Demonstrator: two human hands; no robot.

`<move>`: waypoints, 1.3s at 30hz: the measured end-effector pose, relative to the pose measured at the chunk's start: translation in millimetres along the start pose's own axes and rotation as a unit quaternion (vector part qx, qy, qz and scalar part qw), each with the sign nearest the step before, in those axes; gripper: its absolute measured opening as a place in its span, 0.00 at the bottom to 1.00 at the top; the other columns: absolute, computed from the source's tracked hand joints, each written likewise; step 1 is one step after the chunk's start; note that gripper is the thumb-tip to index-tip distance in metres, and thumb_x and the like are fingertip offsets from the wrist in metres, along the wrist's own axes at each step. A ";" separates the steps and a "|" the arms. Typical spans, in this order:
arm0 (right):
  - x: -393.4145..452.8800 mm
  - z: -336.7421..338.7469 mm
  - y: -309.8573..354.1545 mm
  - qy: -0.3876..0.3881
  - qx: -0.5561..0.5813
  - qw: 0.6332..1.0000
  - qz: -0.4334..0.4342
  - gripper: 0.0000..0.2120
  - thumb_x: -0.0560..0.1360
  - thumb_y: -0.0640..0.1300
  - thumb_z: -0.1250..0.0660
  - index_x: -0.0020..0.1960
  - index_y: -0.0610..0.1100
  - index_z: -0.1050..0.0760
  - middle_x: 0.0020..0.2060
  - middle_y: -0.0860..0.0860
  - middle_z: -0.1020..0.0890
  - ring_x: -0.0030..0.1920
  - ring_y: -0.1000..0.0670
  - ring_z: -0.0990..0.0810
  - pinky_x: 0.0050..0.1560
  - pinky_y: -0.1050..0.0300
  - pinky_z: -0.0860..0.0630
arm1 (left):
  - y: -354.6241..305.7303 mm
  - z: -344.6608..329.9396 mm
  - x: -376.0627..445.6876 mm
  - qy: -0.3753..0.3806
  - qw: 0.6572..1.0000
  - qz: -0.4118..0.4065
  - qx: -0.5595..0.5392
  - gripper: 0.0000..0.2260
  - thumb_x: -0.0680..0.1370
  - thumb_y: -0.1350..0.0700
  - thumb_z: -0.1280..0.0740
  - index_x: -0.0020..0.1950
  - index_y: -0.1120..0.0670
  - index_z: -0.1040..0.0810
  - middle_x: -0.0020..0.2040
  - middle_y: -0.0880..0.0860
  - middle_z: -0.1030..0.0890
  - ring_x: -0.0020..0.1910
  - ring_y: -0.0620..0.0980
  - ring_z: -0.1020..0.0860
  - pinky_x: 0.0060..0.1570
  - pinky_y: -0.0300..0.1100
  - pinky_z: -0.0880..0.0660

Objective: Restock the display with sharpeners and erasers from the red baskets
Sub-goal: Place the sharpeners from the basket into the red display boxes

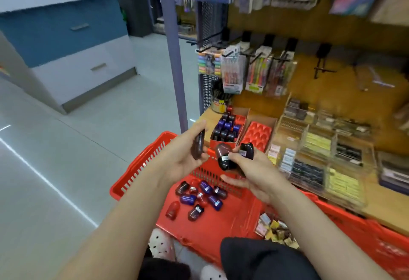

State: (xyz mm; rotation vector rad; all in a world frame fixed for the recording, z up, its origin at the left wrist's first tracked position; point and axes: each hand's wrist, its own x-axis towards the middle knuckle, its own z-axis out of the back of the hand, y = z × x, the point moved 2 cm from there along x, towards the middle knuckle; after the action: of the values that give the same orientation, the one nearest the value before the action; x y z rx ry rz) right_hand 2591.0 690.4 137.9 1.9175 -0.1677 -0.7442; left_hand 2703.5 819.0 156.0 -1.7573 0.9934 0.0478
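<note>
Both hands are raised above the red basket (141, 164), in front of the display shelf (385, 211). The left hand (183, 155) has its grip closed on one dark red sharpener (198, 147), held on edge between thumb and fingers. The right hand (247, 173) has its grip closed on two dark sharpeners (225, 158), one of which projects toward the shelf. Loose red, blue and dark sharpeners (200, 197) lie on the basket floor. A second red basket (354, 231) at the right contains small packaged erasers (276, 232). On the shelf, a cardboard tray (229, 130) holds upright sharpeners; an adjacent red moulded tray (257, 133) stands beside it.
</note>
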 end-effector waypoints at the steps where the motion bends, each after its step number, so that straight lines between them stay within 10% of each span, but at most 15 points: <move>1: -2.6 0.2 1.3 0.006 0.006 1.000 0.009 0.05 0.78 0.37 0.32 0.49 0.43 0.27 0.51 0.45 0.20 0.50 0.46 0.18 0.38 0.50 0.18 | -4.5 -3.1 -1.7 0.027 1.000 -0.011 0.011 0.10 0.73 0.52 0.25 0.50 0.54 0.20 0.33 0.50 0.25 0.28 0.44 0.27 0.27 0.36 0.28; 6: -11.0 12.9 -3.8 -0.024 0.034 0.999 0.007 0.05 0.75 0.39 0.28 0.47 0.39 0.23 0.51 0.42 0.18 0.49 0.47 0.17 0.41 0.54 0.18 | -5.3 -2.4 -6.5 0.122 0.992 0.030 0.030 0.17 0.71 0.53 0.27 0.56 0.58 0.23 0.39 0.54 0.21 0.38 0.49 0.21 0.41 0.44 0.20; 13: -10.3 27.4 -10.2 -0.060 0.123 0.990 -0.016 0.16 0.68 0.42 0.22 0.53 0.40 0.19 0.54 0.43 0.16 0.57 0.44 0.20 0.40 0.57 0.20 | -0.1 -4.4 0.9 0.065 0.996 0.036 0.055 0.12 0.84 0.55 0.42 0.64 0.59 0.26 0.51 0.58 0.15 0.49 0.53 0.16 0.45 0.52 0.18; 20: -7.4 38.2 -10.4 -0.052 0.091 0.994 0.016 0.09 0.60 0.49 0.20 0.38 0.47 0.14 0.45 0.48 0.13 0.44 0.52 0.16 0.38 0.62 0.21 | 10.4 -10.7 12.4 0.101 0.983 0.054 0.146 0.20 0.76 0.53 0.29 0.66 0.56 0.25 0.61 0.56 0.18 0.60 0.53 0.19 0.60 0.54 0.22; 31: 3.8 46.0 -11.2 -0.040 0.176 0.980 0.087 0.09 0.73 0.39 0.29 0.53 0.41 0.18 0.50 0.50 0.14 0.51 0.51 0.15 0.47 0.61 0.19 | 34.1 -27.0 35.3 0.114 0.965 -0.012 0.238 0.23 0.70 0.69 0.25 0.62 0.54 0.23 0.56 0.54 0.16 0.55 0.53 0.17 0.56 0.49 0.20; 39: 25.8 55.5 -15.5 -0.203 -0.050 0.970 0.127 0.06 0.70 0.54 0.25 0.39 0.53 0.16 0.37 0.57 0.14 0.43 0.55 0.16 0.47 0.57 0.22 | 61.8 -49.8 53.4 0.058 0.916 -0.152 0.368 0.22 0.71 0.61 0.23 0.60 0.49 0.25 0.53 0.48 0.18 0.54 0.44 0.19 0.59 0.41 0.24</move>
State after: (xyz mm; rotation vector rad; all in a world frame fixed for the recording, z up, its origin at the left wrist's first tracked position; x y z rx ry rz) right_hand 2577.0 643.5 98.0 1.5905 -0.6068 -0.9422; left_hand 2678.4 742.2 104.8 -1.1928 0.6757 -0.5670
